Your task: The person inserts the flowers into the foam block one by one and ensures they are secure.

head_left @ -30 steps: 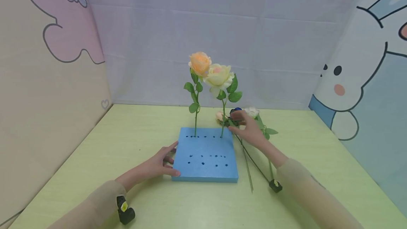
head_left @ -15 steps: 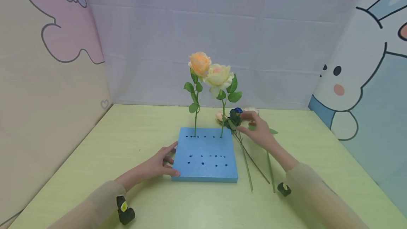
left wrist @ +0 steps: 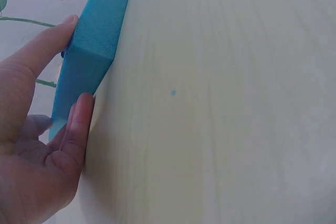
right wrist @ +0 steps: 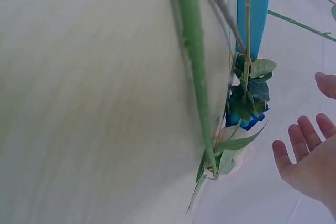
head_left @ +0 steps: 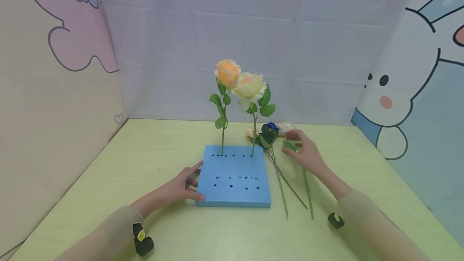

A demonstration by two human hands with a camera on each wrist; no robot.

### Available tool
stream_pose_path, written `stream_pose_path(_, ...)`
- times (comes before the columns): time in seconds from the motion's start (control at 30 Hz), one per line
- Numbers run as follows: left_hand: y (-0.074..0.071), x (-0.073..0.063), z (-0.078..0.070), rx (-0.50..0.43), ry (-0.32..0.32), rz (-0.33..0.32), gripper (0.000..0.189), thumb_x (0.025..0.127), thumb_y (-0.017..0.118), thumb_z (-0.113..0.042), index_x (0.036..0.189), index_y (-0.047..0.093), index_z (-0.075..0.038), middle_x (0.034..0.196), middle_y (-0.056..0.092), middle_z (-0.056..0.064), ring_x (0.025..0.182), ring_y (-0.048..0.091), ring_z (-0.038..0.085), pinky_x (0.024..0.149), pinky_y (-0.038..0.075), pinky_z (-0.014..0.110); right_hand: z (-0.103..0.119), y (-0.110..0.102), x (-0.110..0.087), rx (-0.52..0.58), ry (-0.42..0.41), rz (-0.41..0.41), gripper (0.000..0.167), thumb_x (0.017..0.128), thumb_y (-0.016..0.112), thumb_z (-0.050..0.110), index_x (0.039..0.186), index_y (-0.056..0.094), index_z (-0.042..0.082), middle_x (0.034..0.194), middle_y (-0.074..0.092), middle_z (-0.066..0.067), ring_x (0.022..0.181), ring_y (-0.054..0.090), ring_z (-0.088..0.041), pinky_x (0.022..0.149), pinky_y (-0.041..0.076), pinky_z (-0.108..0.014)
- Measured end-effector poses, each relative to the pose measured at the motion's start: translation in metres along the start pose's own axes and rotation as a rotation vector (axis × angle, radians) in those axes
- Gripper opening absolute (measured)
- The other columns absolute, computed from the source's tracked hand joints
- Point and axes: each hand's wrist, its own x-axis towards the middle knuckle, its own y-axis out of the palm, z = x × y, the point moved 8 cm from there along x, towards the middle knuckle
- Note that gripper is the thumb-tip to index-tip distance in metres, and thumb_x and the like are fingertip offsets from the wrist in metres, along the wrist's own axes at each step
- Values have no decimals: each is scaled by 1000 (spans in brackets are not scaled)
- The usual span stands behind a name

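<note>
A blue foam board [head_left: 235, 172] with several holes lies on the table, and an orange rose [head_left: 228, 73] and a pale yellow rose [head_left: 250, 88] stand upright in its back row. My left hand [head_left: 183, 184] holds the board's left edge, thumb at its top front corner; the left wrist view shows this hand [left wrist: 50, 140] against the foam. My right hand [head_left: 306, 152] hovers over the leaves of a lying white rose [head_left: 285, 128], fingers apart and nothing held. The right wrist view shows that hand [right wrist: 315, 156] apart from the rose's green stem [right wrist: 195, 56].
Beside the white rose lie a blue rose [head_left: 270, 129] and a peach rose [head_left: 251, 133], their stems crossing right of the board. A pale curtain [head_left: 174, 59] hangs behind the table [head_left: 152, 148]. Walls with cartoon figures stand at both sides.
My right hand has moved rightward, from over the blue rose to the white rose's leaves. My left hand and the board have stayed put.
</note>
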Motion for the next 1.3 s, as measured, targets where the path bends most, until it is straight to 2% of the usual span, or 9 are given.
stream_pose_path(0.4,0,-1,-1,4,1,1,111,78,84,-34,160,11,-23,154,30,13,117,50,21,93,48,32,-17,-19,-14,-52,10,17,59,91,71,18,139,42,-2,138,52,-26,128,49,-43,104,42,-60)
stream_pose_path(0.8,0,-3,-3,5,4,-6,111,77,85,-34,160,11,-23,154,31,13,118,51,21,94,49,35,-30,-29,-28,-153,100,72,65,92,70,22,142,38,-4,140,48,-30,124,52,-48,100,45,-60)
stream_pose_path(1.3,0,0,2,0,10,-3,111,77,85,-34,160,11,-24,154,30,13,114,53,20,93,49,32,-42,-24,-37,-184,129,177,69,89,72,22,140,38,-10,140,46,-35,122,50,-54,97,46,-61)
